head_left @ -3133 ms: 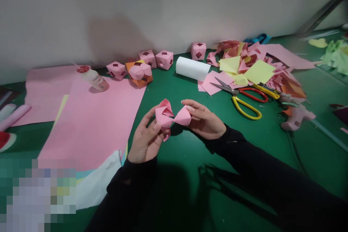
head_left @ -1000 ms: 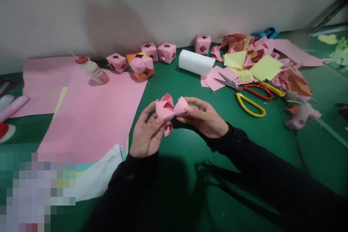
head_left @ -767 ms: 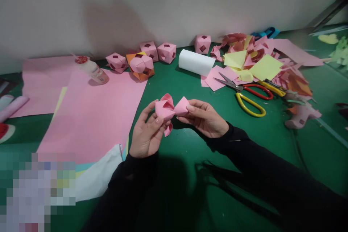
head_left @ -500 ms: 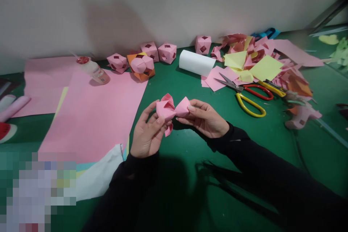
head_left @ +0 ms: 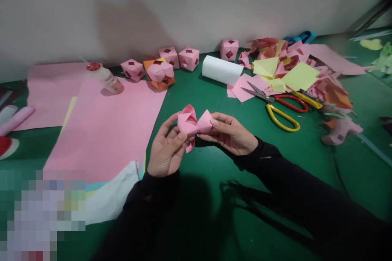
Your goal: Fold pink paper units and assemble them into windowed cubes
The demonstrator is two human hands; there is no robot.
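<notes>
A folded pink paper piece [head_left: 188, 124] is held up over the green table between both hands. It has several curled flaps, one pointing up and one hanging below. My left hand [head_left: 168, 149] is closed on its left side, thumb in front and fingers behind. On the right, my right hand [head_left: 234, 132] pinches the outer end of a right-hand flap between thumb and fingers. Where the flap meets the body, the paper narrows. Finished-looking pink paper balls with diamond-shaped holes, such as this one [head_left: 189, 59], stand along the wall.
Large pink sheets [head_left: 107, 130] and a small drink bottle [head_left: 107, 79] lie at left. A white paper roll [head_left: 222, 70], scissors with red and yellow handles [head_left: 283, 118], paper scraps [head_left: 284, 59] and a pink glue gun [head_left: 339, 130] are at right. An orange-and-pink paper ball [head_left: 159, 75] stands behind.
The pink paper piece has tilted slightly and its body has shifted a little to the right. Both hands keep their hold in nearly the same place.
</notes>
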